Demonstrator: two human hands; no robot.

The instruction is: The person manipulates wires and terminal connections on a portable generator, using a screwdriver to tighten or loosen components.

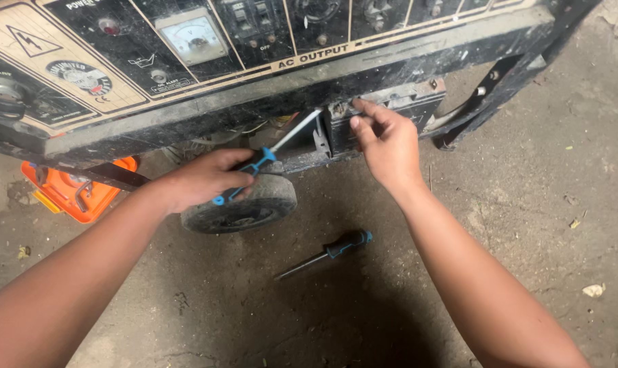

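Observation:
My left hand [203, 178] grips a screwdriver with a blue and black handle [244, 178]. Its metal shaft [295, 131] points up and right, with the tip at the lower edge of a dirty black generator [391, 51]. My right hand [387, 140] rests its fingertips on a dark metal bracket [418, 102] under the generator's frame, just right of the screwdriver tip. Nothing shows held in the right hand.
A second screwdriver with a blue and black handle [326, 253] lies on the dusty concrete floor [541, 225]. A small black wheel [244, 204] sits under the generator. An orange case [70, 194] lies at left. The control panel [193, 37] carries a gauge and switches.

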